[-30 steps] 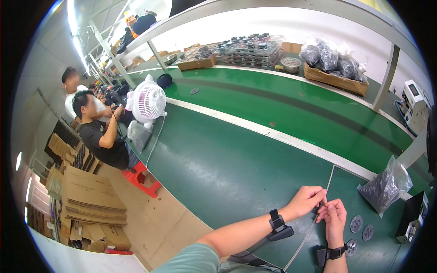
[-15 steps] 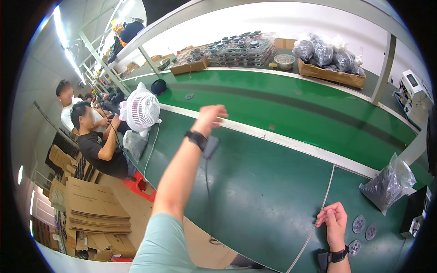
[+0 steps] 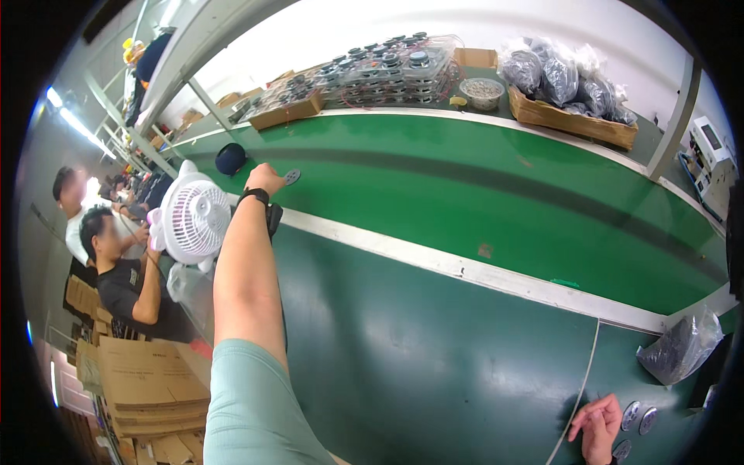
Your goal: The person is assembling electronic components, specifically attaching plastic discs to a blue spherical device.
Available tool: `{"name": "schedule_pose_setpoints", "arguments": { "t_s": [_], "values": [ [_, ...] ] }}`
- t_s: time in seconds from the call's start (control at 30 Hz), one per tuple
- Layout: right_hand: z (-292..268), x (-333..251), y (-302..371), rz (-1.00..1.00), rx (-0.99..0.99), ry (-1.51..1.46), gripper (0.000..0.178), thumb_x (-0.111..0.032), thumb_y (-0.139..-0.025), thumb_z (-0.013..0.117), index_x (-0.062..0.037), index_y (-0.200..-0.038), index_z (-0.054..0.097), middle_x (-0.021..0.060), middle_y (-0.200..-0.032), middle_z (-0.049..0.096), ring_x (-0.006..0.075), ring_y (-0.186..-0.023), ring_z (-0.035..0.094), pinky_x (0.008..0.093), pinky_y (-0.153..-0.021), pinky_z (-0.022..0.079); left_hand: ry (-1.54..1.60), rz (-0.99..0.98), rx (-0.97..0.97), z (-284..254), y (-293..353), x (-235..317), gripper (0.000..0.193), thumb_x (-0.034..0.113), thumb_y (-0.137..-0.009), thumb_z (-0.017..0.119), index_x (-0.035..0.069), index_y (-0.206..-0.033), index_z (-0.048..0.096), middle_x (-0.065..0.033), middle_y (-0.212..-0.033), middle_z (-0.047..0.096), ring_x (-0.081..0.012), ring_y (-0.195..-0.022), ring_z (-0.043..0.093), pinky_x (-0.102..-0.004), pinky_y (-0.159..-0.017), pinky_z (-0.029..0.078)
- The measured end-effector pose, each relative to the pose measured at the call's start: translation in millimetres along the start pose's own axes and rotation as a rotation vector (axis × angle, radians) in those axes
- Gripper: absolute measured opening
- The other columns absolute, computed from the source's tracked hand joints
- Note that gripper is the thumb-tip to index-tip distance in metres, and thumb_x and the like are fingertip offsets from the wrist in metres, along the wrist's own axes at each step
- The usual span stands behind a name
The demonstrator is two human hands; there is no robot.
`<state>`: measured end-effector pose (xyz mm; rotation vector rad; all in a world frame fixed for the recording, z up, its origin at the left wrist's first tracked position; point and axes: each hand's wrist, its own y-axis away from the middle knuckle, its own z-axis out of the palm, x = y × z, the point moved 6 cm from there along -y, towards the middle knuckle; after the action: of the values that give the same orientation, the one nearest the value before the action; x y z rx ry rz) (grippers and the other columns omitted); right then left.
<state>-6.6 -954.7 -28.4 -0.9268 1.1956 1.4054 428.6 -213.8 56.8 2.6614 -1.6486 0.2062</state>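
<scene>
My left hand [image 3: 266,179] reaches far across onto the green conveyor belt [image 3: 403,186]. Its fingers are closed at the edge of a small round grey disc with holes [image 3: 292,177], which looks slightly tilted; the fingertips are partly hidden. Low on the right, my right hand [image 3: 598,426] hovers over or rests on the dark green table [image 3: 434,364], fingers loosely curled and apart, with nothing seen in them. Beside it lie several similar grey discs [image 3: 648,420]. A dark round object [image 3: 231,159] sits on the belt beyond my left hand.
A white fan [image 3: 198,221] stands left of my left forearm. Behind the belt are stacked trays of speaker-like parts [image 3: 387,74], a bowl [image 3: 482,93] and a carton of bagged parts [image 3: 573,124]. A plastic bag [image 3: 678,349] stands right. Two people work at the left.
My left hand has moved forward and left, from above the belt's near edge to the disc on the belt. The view has shifted; my right hand stays near the discs.
</scene>
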Motion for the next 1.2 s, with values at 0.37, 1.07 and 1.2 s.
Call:
{"name": "schedule_pose_setpoints", "arguments": {
  "t_s": [0.37,1.07,1.2],
  "values": [
    [8,-9,0,0.004,0.079,0.076,0.015,-0.019,-0.103,0.058,-0.0043,-0.102,0.055,0.0148,-0.086,0.065,0.0177,-0.058,0.058,0.0278,-0.052,0.048,0.093,0.075,-0.019,77,-80,-8,0.091,0.045,-0.077,0.082,-0.004,-0.144,0.044,-0.0243,-0.139,0.058,-0.0354,-0.129,0.057,-0.0419,-0.109,0.045],
    [0,4,4,-0.045,-0.038,0.039,0.009,-0.007,-0.102,0.054,0.0005,-0.098,0.054,0.016,-0.081,0.067,0.0168,-0.065,0.064,0.0309,-0.058,0.055,0.355,0.506,-0.113,-50,104,120,0.061,0.012,-0.072,0.074,0.001,-0.125,0.046,-0.0149,-0.096,0.066,-0.0218,-0.09,0.065,-0.0345,-0.073,0.054],
    [6,9,5,0.011,-0.12,-0.009,0.006,-0.006,-0.102,0.053,-0.0019,-0.1,0.058,0.008,-0.085,0.066,0.0116,-0.069,0.062,0.0254,-0.058,0.05,0.572,0.81,-0.488,-80,296,198,0.066,0.008,-0.067,0.075,0.004,-0.126,0.045,-0.0064,-0.099,0.061,-0.017,-0.086,0.062,-0.0333,-0.074,0.053]
  ]
}}
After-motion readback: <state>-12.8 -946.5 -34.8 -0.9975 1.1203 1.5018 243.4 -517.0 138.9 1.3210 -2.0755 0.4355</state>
